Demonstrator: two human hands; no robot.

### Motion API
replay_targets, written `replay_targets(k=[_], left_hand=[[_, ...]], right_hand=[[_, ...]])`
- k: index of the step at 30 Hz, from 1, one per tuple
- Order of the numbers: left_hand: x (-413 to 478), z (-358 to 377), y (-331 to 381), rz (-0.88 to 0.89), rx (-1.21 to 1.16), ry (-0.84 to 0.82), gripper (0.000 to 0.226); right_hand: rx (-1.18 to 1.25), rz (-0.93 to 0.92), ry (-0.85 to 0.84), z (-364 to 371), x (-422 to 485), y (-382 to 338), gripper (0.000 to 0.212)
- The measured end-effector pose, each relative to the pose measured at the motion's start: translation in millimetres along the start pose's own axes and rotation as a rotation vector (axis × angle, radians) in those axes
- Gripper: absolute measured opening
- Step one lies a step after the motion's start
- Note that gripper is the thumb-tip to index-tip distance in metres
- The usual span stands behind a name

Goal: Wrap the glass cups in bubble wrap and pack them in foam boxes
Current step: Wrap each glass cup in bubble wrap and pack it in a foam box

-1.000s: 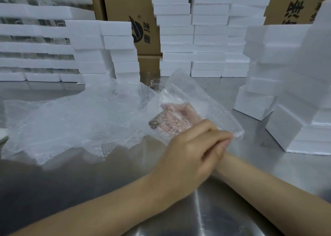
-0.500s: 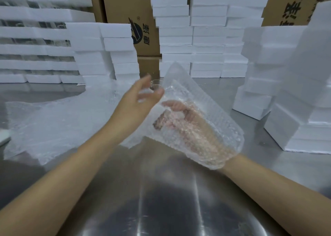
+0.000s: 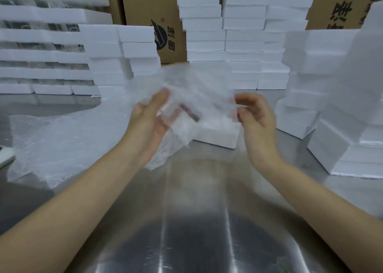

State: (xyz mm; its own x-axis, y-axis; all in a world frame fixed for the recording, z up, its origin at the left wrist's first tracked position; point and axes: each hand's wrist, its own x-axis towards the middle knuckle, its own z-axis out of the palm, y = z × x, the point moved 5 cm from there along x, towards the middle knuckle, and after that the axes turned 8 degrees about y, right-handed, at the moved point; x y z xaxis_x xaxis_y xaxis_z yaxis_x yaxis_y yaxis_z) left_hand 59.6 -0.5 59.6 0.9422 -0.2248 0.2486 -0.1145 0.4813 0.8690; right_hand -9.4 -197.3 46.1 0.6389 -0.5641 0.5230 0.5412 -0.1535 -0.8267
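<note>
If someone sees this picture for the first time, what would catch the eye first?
First, the two hands in the middle: the left hand and right hand hold a blurred sheet of bubble wrap up above the steel table. Next, the white foam boxes stacked in walls behind and at the right, and a pile of bubble wrap lying at the left.

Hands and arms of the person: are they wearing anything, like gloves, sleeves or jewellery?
Nothing worn shows. The left hand and right hand have no gloves, rings or watch visible; the left forearm and right forearm carry no sleeves. Blur could hide small details.
</note>
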Motion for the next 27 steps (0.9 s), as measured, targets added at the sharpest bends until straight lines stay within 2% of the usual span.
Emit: replay_targets(k=[1,2,3,4,6,8,10,12,14,16,18,20,22,24,27], left_hand=[[0.5,-2.5,1.4,0.009,-0.092,0.030,0.028],[0.6,-5.1,0.8,0.015,-0.153,0.056,0.024],[-0.4,-6.2,0.1,0.014,-0.173,0.072,0.021],[-1.2,-5.5,-2.3,0.010,-0.148,0.078,0.021],[-4.9,0.3,-9.9,-0.016,-0.027,0.047,0.036],[-10.5,9.2,-19.0,-0.063,0.072,-0.033,0.055],[-16.1,12.9,-26.1,-0.119,0.131,-0.102,0.064],[-20.9,17.0,-32.3,-0.125,0.230,-0.176,0.060],[-26.1,20.1,-39.2,-0.125,0.330,-0.231,0.057],[-30.0,22.2,-44.1,-0.110,0.350,-0.265,0.050],[-31.1,20.9,-43.5,-0.087,0.319,-0.240,0.038],[-29.7,18.5,-39.9,-0.074,0.305,-0.186,0.043],[-29.3,18.9,-36.1,-0.041,0.354,-0.168,0.057],[-31.9,22.9,-33.8,-0.004,0.400,-0.186,0.062],[-34.9,28.1,-35.6,-0.026,0.381,-0.226,0.065]], right_hand=[[-0.082,-0.020,0.134,-10.9,1.7,-2.5,0.039],[-0.120,0.024,0.174,-14.4,0.6,-3.8,0.040],[-0.123,0.104,0.129,-10.8,-2.7,-0.4,0.037],[-0.088,0.217,0.007,-1.3,-7.7,6.8,0.031],[-0.022,0.387,-0.207,18.7,-20.3,15.4,0.022],[-0.026,0.322,-0.230,24.5,-19.8,16.2,0.015],[-0.101,0.220,-0.113,13.8,-10.5,13.6,0.010],[-0.143,0.175,-0.071,3.7,-4.9,8.8,0.012],[-0.191,0.131,-0.127,1.2,-7.1,5.6,0.018],[-0.230,0.137,-0.234,7.5,-15.7,2.7,0.036],[-0.169,0.201,-0.356,15.7,-22.9,3.6,0.045],[0.019,0.288,-0.533,28.0,-29.9,1.4,0.023],[0.200,0.390,-0.590,31.5,-32.9,1.3,0.040],[0.306,0.453,-0.482,29.3,-29.9,3.7,0.042],[0.336,0.372,-0.310,18.8,-19.6,7.0,0.018]])
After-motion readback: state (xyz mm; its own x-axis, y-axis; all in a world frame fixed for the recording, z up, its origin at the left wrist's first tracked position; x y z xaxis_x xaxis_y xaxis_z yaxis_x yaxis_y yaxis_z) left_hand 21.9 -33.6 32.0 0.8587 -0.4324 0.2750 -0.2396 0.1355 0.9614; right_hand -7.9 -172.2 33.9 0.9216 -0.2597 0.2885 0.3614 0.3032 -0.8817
